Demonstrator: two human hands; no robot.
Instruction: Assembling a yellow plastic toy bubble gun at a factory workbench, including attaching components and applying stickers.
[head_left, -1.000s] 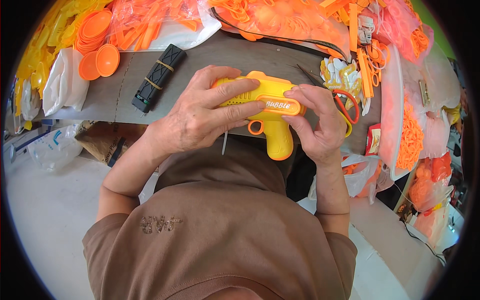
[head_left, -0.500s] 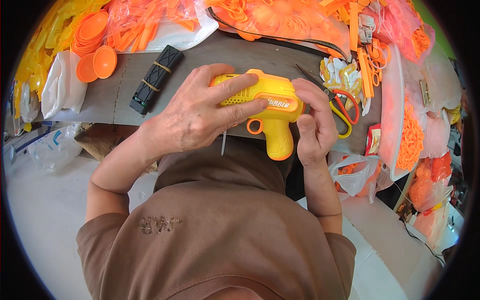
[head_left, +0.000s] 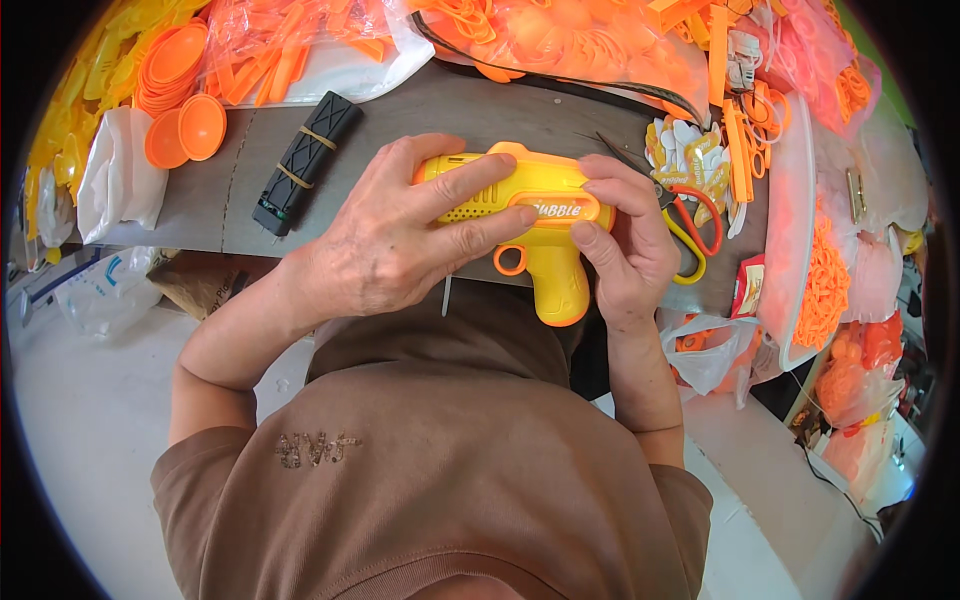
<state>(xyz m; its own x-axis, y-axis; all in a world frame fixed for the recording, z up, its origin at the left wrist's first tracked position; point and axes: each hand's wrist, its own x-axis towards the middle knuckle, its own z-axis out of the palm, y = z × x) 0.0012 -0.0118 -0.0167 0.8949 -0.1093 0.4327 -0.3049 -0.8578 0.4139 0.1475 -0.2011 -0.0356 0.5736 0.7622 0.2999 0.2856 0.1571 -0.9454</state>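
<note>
A yellow toy bubble gun (head_left: 556, 275) with orange trim and an orange trigger is held in front of me at the table's near edge, its handle pointing down toward my body. My left hand (head_left: 385, 235) grips its left end, with two fingers stretched across the side. At the other end, the fingers and thumb of my right hand (head_left: 630, 235) are closed around the casing. A thin pale strip (head_left: 446, 296) hangs below the gun beside my left hand. Its attachment is hidden.
A black ribbed block (head_left: 305, 163) bound with rubber bands lies left on the grey table (head_left: 390, 100). Scissors (head_left: 690, 235) and a pile of small stickers (head_left: 690, 155) are at right. Orange dishes (head_left: 203, 127), bagged orange parts (head_left: 580, 40) and a tray (head_left: 785, 250) of orange pieces surround the workspace.
My right hand has shifted its hold on the right end of the bubble gun; its thumb now presses on the side. The gun has tilted slightly, its right end a bit lower.
</note>
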